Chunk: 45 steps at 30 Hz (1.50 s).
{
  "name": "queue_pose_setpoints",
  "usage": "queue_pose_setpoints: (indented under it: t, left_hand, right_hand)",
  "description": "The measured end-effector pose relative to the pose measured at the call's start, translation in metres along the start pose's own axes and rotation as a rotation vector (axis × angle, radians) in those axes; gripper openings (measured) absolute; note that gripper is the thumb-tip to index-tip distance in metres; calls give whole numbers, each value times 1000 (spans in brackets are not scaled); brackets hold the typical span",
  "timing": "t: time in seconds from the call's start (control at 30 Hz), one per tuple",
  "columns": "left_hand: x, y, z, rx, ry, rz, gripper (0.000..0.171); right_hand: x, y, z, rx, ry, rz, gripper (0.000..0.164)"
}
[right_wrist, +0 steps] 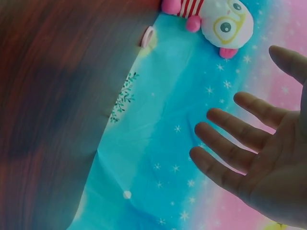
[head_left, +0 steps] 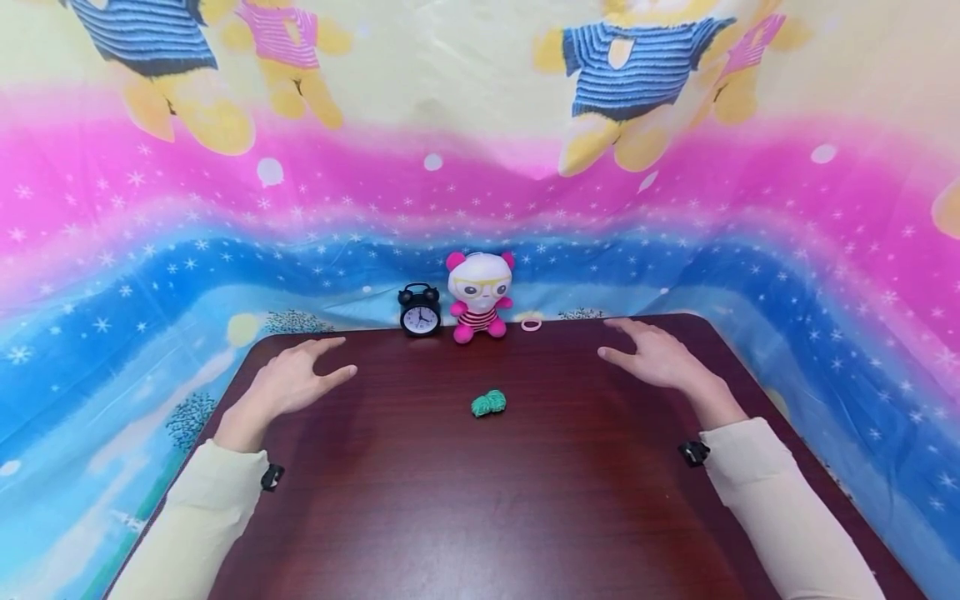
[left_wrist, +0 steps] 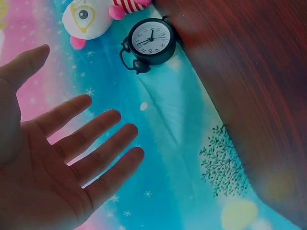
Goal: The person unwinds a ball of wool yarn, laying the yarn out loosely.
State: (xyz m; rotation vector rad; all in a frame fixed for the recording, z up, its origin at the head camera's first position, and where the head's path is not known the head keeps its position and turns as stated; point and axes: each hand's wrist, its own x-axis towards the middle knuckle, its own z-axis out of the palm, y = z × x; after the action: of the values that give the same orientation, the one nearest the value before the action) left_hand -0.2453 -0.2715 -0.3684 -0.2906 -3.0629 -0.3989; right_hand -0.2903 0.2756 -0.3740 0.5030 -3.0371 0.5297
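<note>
The left hand (head_left: 292, 379) is released, fingers extended and apart, over the left side of a dark red-brown wooden table (head_left: 480, 500). Right of its fingertips, well apart, stands a round black twin-bell alarm clock (head_left: 420, 317). Just beside that, about midway between the hands, sits a white-and-pink plush toy with yellow glasses and striped middle (head_left: 482, 287). Between the hands, nearer the person than their thumbs, lies a small green stringy bundle (head_left: 489, 403). A thin pink ring (head_left: 531, 329) lies left of the right hand (head_left: 660, 357), likewise released, fingers spread.
</note>
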Motion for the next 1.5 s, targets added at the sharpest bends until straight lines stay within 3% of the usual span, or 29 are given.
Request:
queue_pose_setpoints:
  t: [0.3, 0.77, 1.13, 1.5]
  left_hand:
    - [0, 5, 13, -131, 49, 48, 62]
    - [3, 19, 33, -242, 116, 51, 43]
    - [6, 37, 51, -384, 118, 40, 35]
    - [12, 56, 70, -462, 123, 52, 29]
  right_hand:
    - [2, -6, 12, 94, 42, -23, 62]
    - [10, -15, 34, 216, 65, -26, 40]
    - [17, -26, 51, 271, 53, -29, 33]
    - [23, -34, 68, 315, 21, -29, 28]
